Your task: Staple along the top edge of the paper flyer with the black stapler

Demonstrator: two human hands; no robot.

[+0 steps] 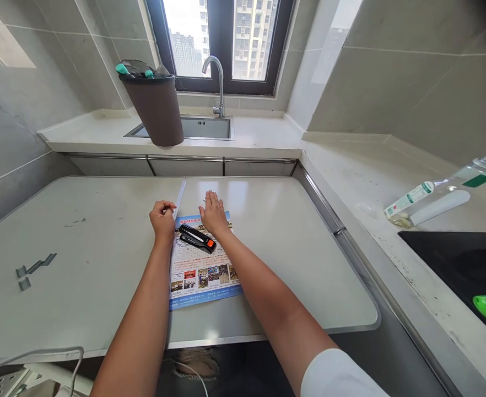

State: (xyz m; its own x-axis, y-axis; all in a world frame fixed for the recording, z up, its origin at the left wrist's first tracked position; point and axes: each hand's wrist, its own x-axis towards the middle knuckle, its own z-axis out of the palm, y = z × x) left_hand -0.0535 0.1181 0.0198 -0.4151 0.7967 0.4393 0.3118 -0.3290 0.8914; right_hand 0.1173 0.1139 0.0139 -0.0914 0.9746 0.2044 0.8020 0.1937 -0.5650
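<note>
A white fabric sleeve (338, 376) leads to the right hand (214, 214), laid flat, likely steadying the blue-bordered paper leaflet (204, 262) beneath the black, orange-ended stapler (196, 238). The left hand (162, 218) curls by its edge; whether gripping, I cannot tell.

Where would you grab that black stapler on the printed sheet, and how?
Probably around the middle of the stapler, from above, thumb and fingers across its two long sides. It's long and narrow, lying slantwise on the sheet, with its upper side uncovered. Coming from the near side seems easiest, since both hands, left and right, flank its far part.
</note>
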